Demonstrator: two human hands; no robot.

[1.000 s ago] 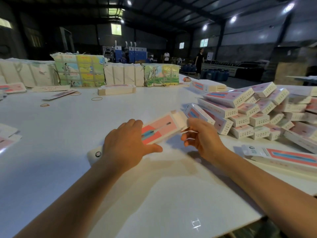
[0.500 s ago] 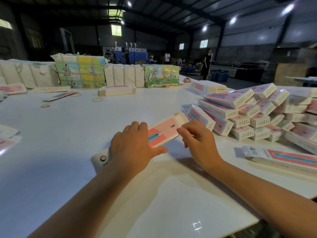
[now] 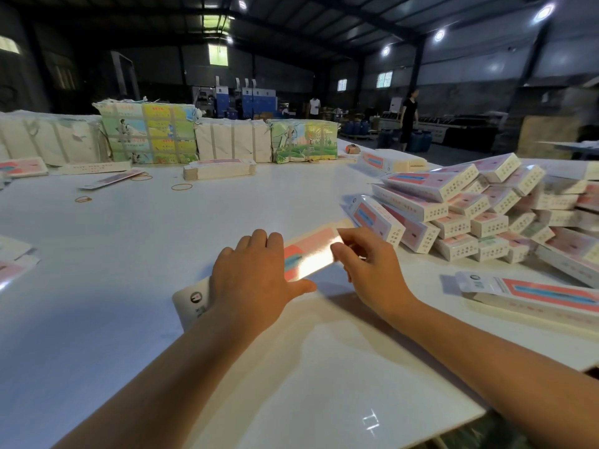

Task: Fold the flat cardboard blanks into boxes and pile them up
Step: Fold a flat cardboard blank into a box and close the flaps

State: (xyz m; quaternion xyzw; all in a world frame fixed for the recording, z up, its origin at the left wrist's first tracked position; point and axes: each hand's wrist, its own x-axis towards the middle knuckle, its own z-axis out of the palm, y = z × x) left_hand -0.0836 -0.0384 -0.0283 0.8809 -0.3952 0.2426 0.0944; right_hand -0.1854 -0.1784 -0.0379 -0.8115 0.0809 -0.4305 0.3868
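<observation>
A: Left hand lies palm down across the near half of the pink-and-white carton blank, fingers spread flat, pinning it to the white table rather than gripping it. Right hand is curled at the far end, thumb and fingertips pinched on that end's edge or flap.

B: So where could it go wrong?

A: My guess: the glossy face throws a strong glare and looks slick. If the left palm slides while the right works the end, the fold could land off its score and the box would stand crooked. The pile of folded boxes just to the right slopes loosely too; a careless toss might start a slide.

B: Any writing?

A: Nothing legible. A small round dark logo with tiny print under it sits on the blank's near white end, and the boxes' sides show rows of small marks, too fine to read. Another flat blank lies at the right edge.
</observation>
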